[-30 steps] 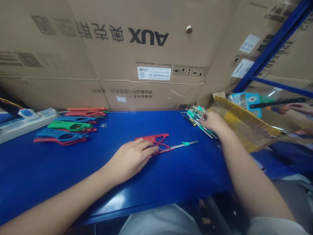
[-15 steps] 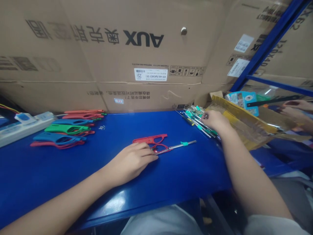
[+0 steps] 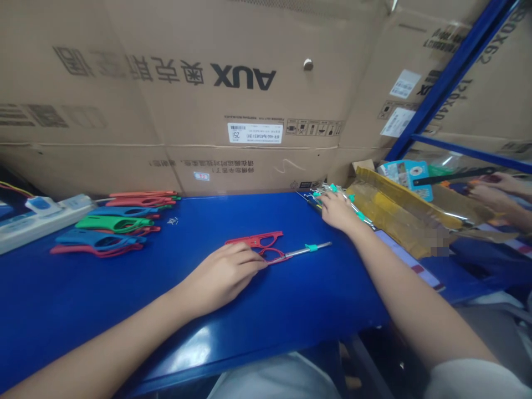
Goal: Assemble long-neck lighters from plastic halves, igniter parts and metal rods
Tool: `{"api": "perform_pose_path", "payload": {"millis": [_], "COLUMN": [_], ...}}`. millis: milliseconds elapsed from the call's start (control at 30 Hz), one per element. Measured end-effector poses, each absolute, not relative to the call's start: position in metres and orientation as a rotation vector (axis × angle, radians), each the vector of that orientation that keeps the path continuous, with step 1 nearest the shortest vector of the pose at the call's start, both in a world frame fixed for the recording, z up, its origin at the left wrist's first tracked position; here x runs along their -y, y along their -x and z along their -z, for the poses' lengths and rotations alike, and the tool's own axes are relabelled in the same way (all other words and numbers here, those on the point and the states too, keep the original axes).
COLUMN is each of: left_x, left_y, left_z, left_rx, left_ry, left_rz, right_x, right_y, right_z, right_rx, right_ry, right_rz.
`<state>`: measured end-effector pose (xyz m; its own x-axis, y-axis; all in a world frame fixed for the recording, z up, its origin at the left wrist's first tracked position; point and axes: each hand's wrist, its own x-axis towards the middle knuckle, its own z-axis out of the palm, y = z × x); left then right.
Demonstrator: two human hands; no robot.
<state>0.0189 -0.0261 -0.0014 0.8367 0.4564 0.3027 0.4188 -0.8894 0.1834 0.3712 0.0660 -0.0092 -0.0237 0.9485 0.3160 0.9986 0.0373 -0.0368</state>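
My left hand [image 3: 222, 271] lies over the lower end of a red plastic pistol-grip handle [image 3: 253, 241], holding it flat on the blue workbench [image 3: 124, 310]. A steel shaft [image 3: 303, 252] with a teal collar extends right from that handle. My right hand [image 3: 338, 211] closes over a bunch of teal-collared metal rods [image 3: 332, 191], which hides their middle part. Beyond the left hand, several red, blue and green plastic handles [image 3: 116, 223] lie stacked.
A white power strip [image 3: 41, 213] sits at the bench's left end. Yellow-taped cardboard packaging [image 3: 394, 213] lies right of the rods. A co-worker's hands [image 3: 494, 191] work at the far right, near a blue metal rack [image 3: 449, 94]. Large cardboard boxes [image 3: 166, 144] stand behind the bench.
My right hand has flattened and lowered over the rods, and the rods now lie more spread beneath it. The red-handled tool and my left hand stay in place; the view has shifted slightly.
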Motion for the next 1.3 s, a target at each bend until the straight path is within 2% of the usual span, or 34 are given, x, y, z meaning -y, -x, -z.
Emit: {"api": "perform_pose_path", "payload": {"millis": [800,1300], "left_x": [0.025,0.026], "left_y": [-0.016,-0.016], "left_z": [0.000,0.001], "left_rx": [-0.604,-0.598], "left_ry": [-2.916,-2.937], "left_rz": [-0.505,-0.557], "right_x": [-0.089,-0.083], "right_y": [-0.395,-0.394], "right_z": [0.022,0.016], "right_rx": [1.944,1.819], "right_ry": [1.823,1.921], "right_rz": [0.237,0.196]}}
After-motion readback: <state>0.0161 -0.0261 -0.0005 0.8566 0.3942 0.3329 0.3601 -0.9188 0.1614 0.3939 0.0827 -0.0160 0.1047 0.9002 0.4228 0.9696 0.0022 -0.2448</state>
